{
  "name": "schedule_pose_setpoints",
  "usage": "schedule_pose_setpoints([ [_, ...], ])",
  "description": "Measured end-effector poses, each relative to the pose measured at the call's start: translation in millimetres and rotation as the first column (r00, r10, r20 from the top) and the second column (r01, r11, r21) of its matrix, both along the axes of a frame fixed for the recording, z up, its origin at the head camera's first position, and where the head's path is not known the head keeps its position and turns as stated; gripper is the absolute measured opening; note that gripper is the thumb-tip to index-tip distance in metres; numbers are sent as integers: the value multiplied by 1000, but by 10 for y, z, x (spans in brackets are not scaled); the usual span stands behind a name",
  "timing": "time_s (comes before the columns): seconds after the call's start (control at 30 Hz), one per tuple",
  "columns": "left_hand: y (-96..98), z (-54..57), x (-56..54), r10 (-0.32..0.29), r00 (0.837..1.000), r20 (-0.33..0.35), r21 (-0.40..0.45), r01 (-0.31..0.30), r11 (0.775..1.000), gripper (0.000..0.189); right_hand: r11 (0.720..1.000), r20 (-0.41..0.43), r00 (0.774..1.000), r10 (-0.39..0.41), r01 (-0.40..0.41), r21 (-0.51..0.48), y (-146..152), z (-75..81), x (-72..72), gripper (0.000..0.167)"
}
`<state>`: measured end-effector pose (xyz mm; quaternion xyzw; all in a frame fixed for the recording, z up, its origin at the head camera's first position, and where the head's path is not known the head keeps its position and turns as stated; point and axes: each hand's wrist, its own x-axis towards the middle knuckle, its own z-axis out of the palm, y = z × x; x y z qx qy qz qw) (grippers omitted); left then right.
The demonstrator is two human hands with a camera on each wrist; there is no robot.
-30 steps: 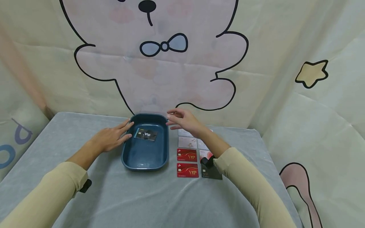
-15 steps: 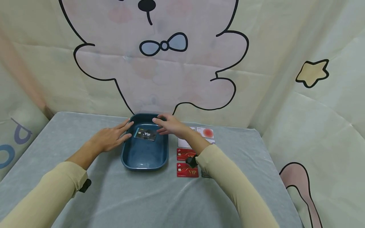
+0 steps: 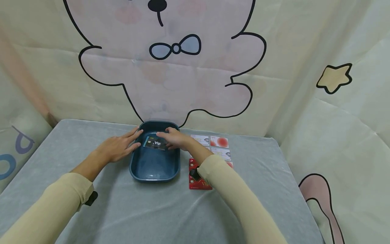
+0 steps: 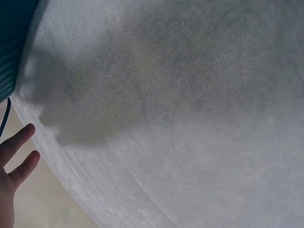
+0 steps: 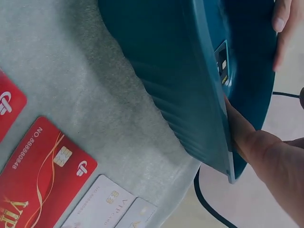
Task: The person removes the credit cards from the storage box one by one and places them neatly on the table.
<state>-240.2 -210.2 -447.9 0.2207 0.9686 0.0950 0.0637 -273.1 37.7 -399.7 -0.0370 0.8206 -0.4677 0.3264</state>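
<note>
A dark blue-green plastic tray (image 3: 153,169) stands at the back of the table. Inside it lies a black Vip card (image 3: 151,142), its chip end also showing in the right wrist view. My left hand (image 3: 117,148) rests on the tray's left rim with fingers spread and fairly straight. Over the right rim reaches my right hand (image 3: 176,139), its fingers at the right end of the black card, which they partly cover. The right wrist view has my right thumb (image 5: 242,130) inside the tray wall; the other fingertips are hidden there.
Right of the tray, several cards lie in two columns: white ones (image 3: 220,153) behind, red VIP cards (image 3: 199,184) in front. My right sleeve (image 3: 231,193) covers part of them. A grey cloth (image 3: 128,217) covers the table, with a printed curtain (image 3: 195,78) behind.
My right hand has moved left from above the tray's right rim into the tray, down to the black card. The left hand and the tray have stayed put.
</note>
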Motion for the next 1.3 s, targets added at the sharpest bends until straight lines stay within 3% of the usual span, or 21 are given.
schedule_pose_setpoints([
  [0.63,-38,-3,19,-3,1000,7,30,2,1000,62,990,3,992,-123,122,71,-172,-78,-28,70],
  [1.1,-48,-26,-2,-12,1000,-9,34,12,999,62,982,-35,983,-181,182,58,-259,-139,-76,58],
  [1.3,-43,-36,-16,-20,1000,-14,34,20,999,62,975,-4,975,-221,221,29,-261,-159,-92,58],
])
